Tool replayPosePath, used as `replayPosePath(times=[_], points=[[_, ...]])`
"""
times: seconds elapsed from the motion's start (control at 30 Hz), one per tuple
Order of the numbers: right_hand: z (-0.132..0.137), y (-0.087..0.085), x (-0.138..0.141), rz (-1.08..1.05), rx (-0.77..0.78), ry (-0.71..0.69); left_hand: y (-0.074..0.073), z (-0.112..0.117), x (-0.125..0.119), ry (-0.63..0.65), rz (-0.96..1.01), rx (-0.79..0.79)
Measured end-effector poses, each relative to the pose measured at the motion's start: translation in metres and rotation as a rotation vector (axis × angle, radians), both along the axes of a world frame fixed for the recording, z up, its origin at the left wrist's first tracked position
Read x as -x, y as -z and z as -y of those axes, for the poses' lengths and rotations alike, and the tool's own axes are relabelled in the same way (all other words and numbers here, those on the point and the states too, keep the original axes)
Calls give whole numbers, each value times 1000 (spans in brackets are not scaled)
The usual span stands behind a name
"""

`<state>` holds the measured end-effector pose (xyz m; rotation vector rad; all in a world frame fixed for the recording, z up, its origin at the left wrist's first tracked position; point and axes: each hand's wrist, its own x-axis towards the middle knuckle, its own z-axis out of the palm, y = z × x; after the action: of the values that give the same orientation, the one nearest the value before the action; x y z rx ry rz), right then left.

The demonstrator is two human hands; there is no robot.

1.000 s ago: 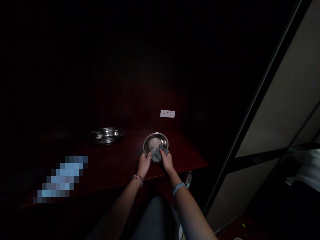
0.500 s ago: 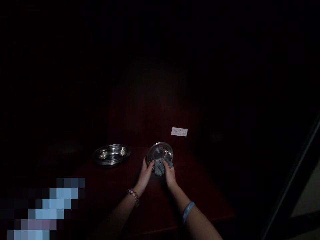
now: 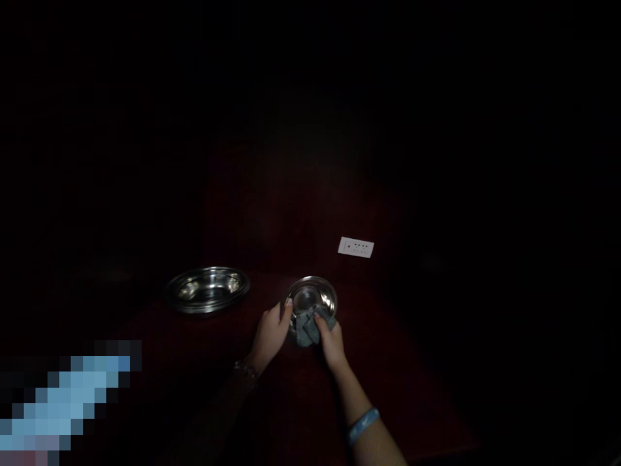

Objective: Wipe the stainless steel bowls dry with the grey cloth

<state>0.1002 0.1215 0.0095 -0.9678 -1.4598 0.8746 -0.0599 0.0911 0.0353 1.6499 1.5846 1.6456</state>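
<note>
A small shiny metal bowl [image 3: 310, 288] is held up in front of me, its inside tilted toward me. My left hand [image 3: 273, 330] grips its left rim, thumb lying over the edge and fingers hidden behind. My right hand [image 3: 332, 340] is closed on a grey cloth [image 3: 305, 329], thumb on top. The cloth lies against the lower part of the bowl and covers the near rim. Whether the right fingers also touch the bowl beneath the cloth is hidden.
Left of my hands, wide metal dishes [image 3: 208, 305], seemingly stacked, rest on the dark red table [image 3: 291, 395]. A white socket plate [image 3: 356, 247] is on the dark red surface behind. A blurred-out blue shape [image 3: 72, 395] fills the lower left. Deep shadow hides the surroundings.
My left hand has shifted round the bowl's left rim, its thumb now higher and off the cloth. My right hand and the cloth have barely moved. The view has shifted slightly.
</note>
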Motion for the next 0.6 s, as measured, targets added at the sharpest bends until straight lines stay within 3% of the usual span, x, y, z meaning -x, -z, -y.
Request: replayPosePath(times=[0.1,0.23,0.4,0.6], points=[[3,-5,-10,328,-25,285,6,-4,-4,76,73,-3],[2,-11,-15,457,-122,424,11,-8,-11,164,224,-16],[-7,-9,-12,380,-132,462,11,-11,-18,176,427,-15],[-10,-4,-8,87,-69,311,22,-14,-31,253,500,-37]])
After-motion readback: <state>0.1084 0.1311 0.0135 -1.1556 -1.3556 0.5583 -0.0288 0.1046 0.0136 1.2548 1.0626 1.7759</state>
